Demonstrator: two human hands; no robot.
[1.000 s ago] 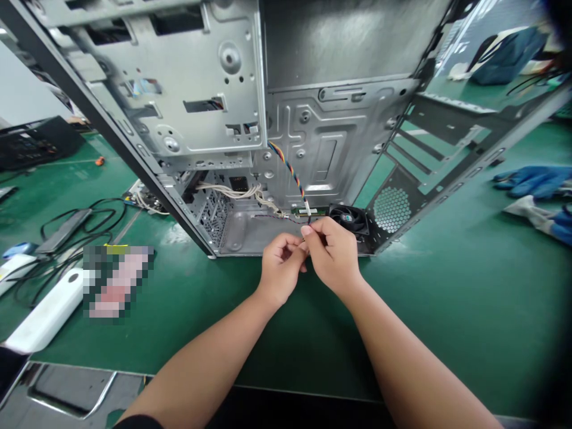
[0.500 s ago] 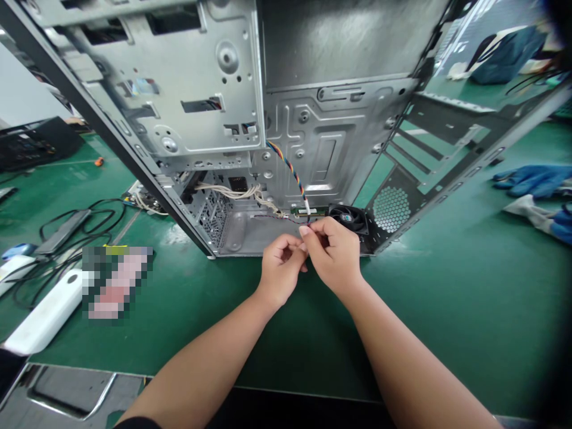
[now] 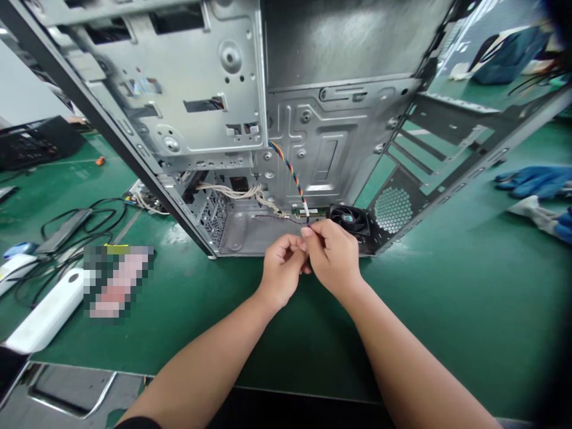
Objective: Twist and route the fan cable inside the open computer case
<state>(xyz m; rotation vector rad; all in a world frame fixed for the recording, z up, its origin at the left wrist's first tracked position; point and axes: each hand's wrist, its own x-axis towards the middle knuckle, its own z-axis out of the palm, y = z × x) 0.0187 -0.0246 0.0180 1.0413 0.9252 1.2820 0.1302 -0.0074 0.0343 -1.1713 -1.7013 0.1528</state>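
Observation:
In front of an opened computer case (image 3: pixel 232 125), my two hands meet with fingertips almost touching. A twisted multicoloured cable (image 3: pixel 291 170) comes down from behind the metal drive cage (image 3: pixel 196 77). Its white-wrapped lower end runs between the fingers of my right hand (image 3: pixel 334 253), which is closed in a pinch on it. My left hand (image 3: pixel 282 268) is also pinched closed against the right fingertips; whatever it holds is hidden. Behind my fingers lie a green circuit board (image 3: pixel 307 211), a black fan (image 3: pixel 349 219) and a bundle of beige wires (image 3: pixel 236 192) with a thin dark wire.
On the green table (image 3: pixel 447 310), a white power strip (image 3: pixel 49 316), black cords and a blurred-out patch (image 3: pixel 118 280) lie to the left. Blue gloves (image 3: pixel 538 182) rest at the right. A dark case (image 3: pixel 38 146) stands far left, a bag (image 3: pixel 509 56) at the back right.
The lower end of the multicoloured cable has tilted slightly to the left at my right fingertips. Both hands stay pinched in nearly the same place.

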